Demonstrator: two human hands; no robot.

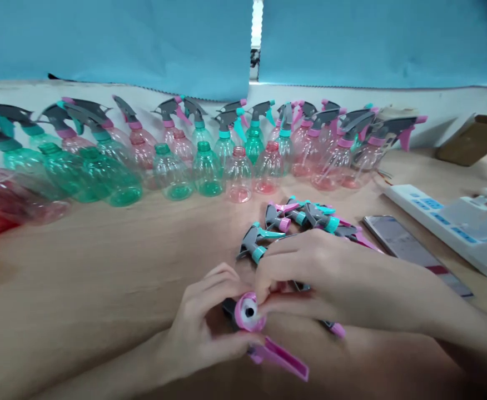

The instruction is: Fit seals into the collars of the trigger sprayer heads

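My left hand (204,325) is wrapped round a grey spray head with a pink collar and pink trigger (249,316), its round collar turned toward me. My right hand (310,272) pinches at the top edge of that pink collar with thumb and fingertips pressed together. Just behind my hands lies a pile of loose spray heads (302,219) in grey with teal or pink parts. Farther back stands a long row of clear green and pink plastic bottles (204,169), some with spray heads fitted, some with bare necks.
The wooden table (93,266) carries a phone (402,241) to the right of the pile, a white power strip (447,222) beyond it, and a cardboard box (475,139) at the far right. Red bottles (1,194) lie at the left edge. A blue sheet hangs behind.
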